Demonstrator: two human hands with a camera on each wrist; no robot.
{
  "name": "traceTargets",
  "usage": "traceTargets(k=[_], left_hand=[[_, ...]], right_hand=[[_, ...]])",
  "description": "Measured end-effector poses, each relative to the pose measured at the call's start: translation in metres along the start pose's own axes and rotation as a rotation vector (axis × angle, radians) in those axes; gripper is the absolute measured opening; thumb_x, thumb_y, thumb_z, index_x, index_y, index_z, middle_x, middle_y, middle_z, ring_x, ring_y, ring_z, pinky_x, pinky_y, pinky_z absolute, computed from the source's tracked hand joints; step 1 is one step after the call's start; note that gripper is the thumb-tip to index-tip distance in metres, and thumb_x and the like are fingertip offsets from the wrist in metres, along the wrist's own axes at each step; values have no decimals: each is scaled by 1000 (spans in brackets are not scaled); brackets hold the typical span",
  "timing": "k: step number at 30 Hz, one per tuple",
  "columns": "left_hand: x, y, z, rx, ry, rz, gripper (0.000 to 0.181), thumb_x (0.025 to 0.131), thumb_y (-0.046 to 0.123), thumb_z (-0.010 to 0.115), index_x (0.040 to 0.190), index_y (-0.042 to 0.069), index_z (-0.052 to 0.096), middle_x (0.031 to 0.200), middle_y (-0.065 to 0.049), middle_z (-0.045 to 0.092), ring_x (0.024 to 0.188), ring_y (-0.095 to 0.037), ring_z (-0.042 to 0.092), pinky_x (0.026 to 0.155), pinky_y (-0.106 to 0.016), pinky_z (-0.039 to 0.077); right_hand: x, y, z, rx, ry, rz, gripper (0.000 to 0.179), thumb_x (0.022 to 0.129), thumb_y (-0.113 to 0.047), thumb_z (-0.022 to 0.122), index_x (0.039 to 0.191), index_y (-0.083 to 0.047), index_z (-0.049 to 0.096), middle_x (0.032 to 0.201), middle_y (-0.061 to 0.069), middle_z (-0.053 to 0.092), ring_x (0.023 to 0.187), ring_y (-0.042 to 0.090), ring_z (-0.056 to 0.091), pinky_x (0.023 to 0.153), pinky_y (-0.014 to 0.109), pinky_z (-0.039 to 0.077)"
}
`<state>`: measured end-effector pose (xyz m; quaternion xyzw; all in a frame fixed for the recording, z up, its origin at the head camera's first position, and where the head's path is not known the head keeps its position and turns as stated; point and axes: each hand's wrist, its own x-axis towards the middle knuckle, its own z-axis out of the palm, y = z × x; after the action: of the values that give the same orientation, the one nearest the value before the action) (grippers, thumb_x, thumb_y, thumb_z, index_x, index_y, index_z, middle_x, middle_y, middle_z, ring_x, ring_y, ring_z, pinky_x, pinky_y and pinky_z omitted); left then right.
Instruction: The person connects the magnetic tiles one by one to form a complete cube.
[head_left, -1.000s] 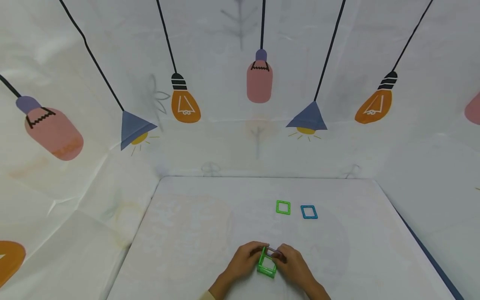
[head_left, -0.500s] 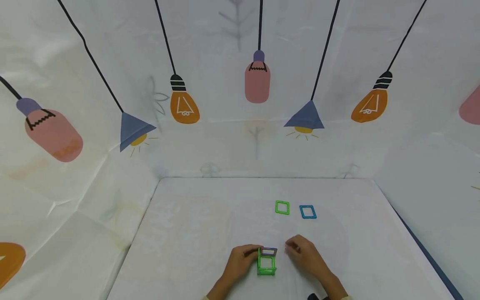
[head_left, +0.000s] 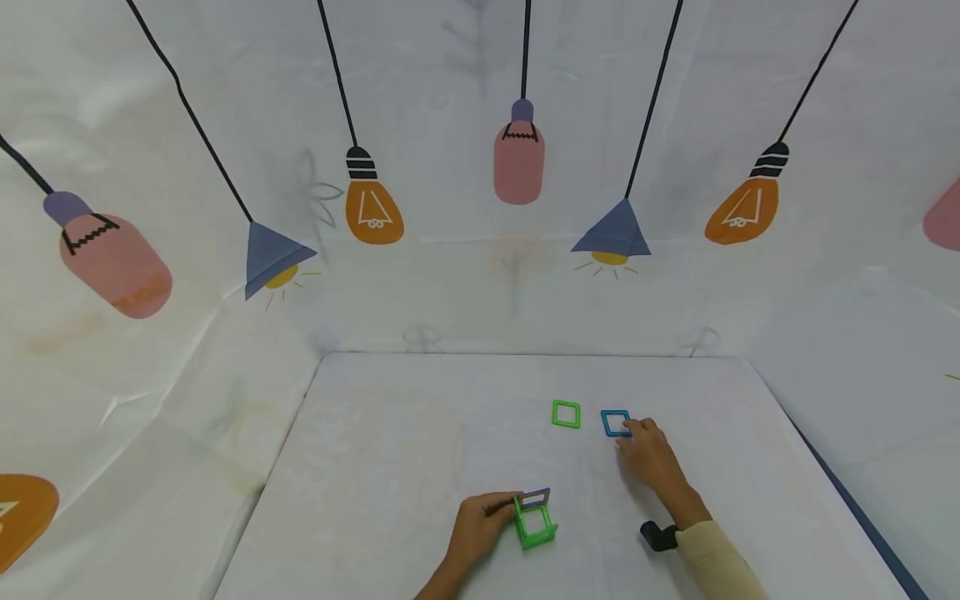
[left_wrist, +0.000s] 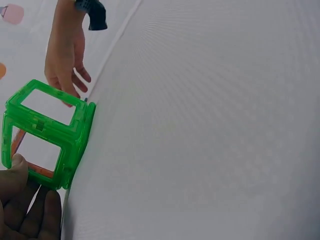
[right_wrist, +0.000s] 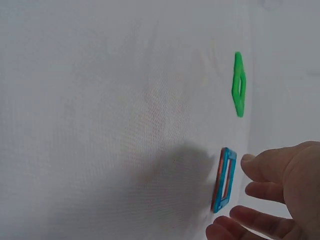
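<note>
Shifting work beyond the green frame point(left_wrist: 49, 131) the left hand point(head_left: 477, 525) pinches, the right hand point(head_left: 651, 454), spread, reaches the blue square point(head_left: 616, 412).

The left hand point(head_left: 480, 525) is being held low and close to the body, a pinch being formed between the left thumb point(left_wrist: 17, 170) and the bent fingers point(left_wrist: 50, 212), while the left forearm point(head_left: 446, 575) is being angled inward. The right hand point(head_left: 651, 454) is being held farther forward, its right thumb point(right_wrist: 270, 165) being spread from loosely parted fingers point(right_wrist: 262, 220), and the sleeved right forearm point(head_left: 716, 554) is being slanted forward and inward.
</note>
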<state>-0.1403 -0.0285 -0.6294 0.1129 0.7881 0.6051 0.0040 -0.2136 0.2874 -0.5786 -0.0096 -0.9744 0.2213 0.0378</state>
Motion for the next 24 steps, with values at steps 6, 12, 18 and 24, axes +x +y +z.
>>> traceTargets(k=[6, 12, 18, 24], left_hand=[[-1, 1, 2, -37, 31, -46, 17, 87, 22, 78, 102, 14, 79, 99, 1, 78, 95, -7, 72, 82, -19, 57], [2, 3, 4, -51, 51, -52, 16, 85, 21, 79, 100, 13, 79, 98, -1, 78, 93, -7, 73, 81, -19, 57], [2, 3, 7, -68, 53, -66, 18, 84, 21, 80, 100, 12, 80, 98, -1, 78, 93, -5, 72, 81, -18, 56], [3, 1, 8, -66, 67, -38, 17, 85, 18, 79, 100, 9, 79, 98, -4, 78, 92, -6, 72, 79, -19, 57]], right_hand=[[12, 3, 7, -57, 15, -57, 47, 93, -20, 70, 128, 10, 59, 117, 33, 59, 105, 45, 59, 88, 57, 53], [18, 5, 13, -110, -2, -44, 55, 93, -31, 70, 124, 13, 57, 117, 34, 58, 103, 45, 56, 87, 57, 52], [19, 5, 16, -161, 81, -45, 43, 92, -23, 71, 116, 11, 61, 104, 32, 61, 93, 43, 59, 79, 54, 53], [18, 3, 11, -111, 196, -134, 25, 95, -10, 60, 105, 13, 65, 78, 24, 65, 65, 33, 60, 60, 47, 53]])
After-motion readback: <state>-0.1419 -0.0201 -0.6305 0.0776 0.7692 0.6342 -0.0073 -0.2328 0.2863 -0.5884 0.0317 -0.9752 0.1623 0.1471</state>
